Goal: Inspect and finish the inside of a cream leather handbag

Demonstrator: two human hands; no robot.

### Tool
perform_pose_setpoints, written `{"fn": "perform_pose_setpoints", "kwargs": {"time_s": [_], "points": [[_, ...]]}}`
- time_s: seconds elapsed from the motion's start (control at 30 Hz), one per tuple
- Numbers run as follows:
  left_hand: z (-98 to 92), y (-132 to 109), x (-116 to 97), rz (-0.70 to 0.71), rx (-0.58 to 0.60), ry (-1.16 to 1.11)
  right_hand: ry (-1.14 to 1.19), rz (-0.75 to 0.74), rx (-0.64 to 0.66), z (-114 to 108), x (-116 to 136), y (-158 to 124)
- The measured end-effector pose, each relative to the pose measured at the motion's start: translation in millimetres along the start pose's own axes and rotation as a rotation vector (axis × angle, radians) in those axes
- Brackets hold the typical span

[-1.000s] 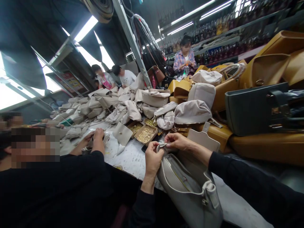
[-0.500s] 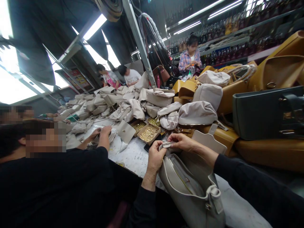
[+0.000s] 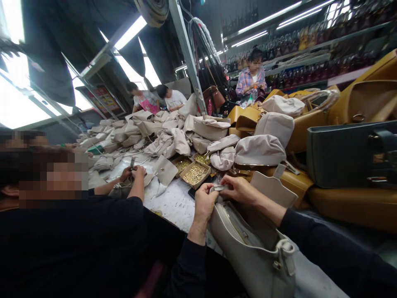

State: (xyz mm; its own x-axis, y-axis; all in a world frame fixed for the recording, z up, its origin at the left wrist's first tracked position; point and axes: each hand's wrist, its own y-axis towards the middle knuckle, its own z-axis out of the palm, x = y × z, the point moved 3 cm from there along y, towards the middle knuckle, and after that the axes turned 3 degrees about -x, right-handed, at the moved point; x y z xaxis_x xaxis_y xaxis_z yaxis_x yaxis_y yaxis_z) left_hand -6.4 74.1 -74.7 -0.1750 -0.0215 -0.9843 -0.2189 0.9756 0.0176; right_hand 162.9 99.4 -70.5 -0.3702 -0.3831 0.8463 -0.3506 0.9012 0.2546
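A light grey handbag (image 3: 248,256) lies tilted before me at the table's edge, its zipped mouth gaping. At its far end, my left hand (image 3: 204,200) pinches a short strap tab (image 3: 218,188) of the bag between thumb and fingers. My right hand (image 3: 237,189) is closed on the other side of the same tab, its fingertips close to the left ones. Whether a small metal part sits between the fingers cannot be made out. Behind my right wrist stands the bag's raised flap (image 3: 269,188). A loop with a gold fitting (image 3: 277,265) is at the near end.
Open boxes of small gold metal parts (image 3: 195,173) stand just beyond my hands on the white table (image 3: 173,205). Grey bags (image 3: 260,150) are heaped behind, mustard bags (image 3: 344,203) and a dark green bag (image 3: 350,155) at right. A co-worker (image 3: 77,244) sits close on my left.
My hands stay at the strap tab with almost the same grip. The view has shifted slightly. The co-worker on the left has lifted a small dark strip between their hands.
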Motion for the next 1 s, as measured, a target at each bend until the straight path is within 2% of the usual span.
{"fn": "perform_pose_setpoints", "kwargs": {"time_s": [0.17, 0.4, 0.63, 0.8, 1.0], "points": [[-2.7, -2, -6, -0.039, 0.053, -0.044, -0.196, -0.021, -0.062, -6, 9, -3], [-6.3, -5, -5, -0.040, 0.060, -0.059, -0.288, 0.022, -0.019, -2, 18, 2], [-4.6, -4, -4, 0.048, 0.015, 0.019, -0.272, 0.122, -0.030, 0, 21, 6], [-3.3, -4, -9, 0.105, 0.036, 0.093, -0.259, 0.191, 0.001, 1, 18, 13], [-0.6, -9, -18, 0.171, 0.056, 0.145, -0.346, 0.276, 0.041, -4, 23, 22]]}}
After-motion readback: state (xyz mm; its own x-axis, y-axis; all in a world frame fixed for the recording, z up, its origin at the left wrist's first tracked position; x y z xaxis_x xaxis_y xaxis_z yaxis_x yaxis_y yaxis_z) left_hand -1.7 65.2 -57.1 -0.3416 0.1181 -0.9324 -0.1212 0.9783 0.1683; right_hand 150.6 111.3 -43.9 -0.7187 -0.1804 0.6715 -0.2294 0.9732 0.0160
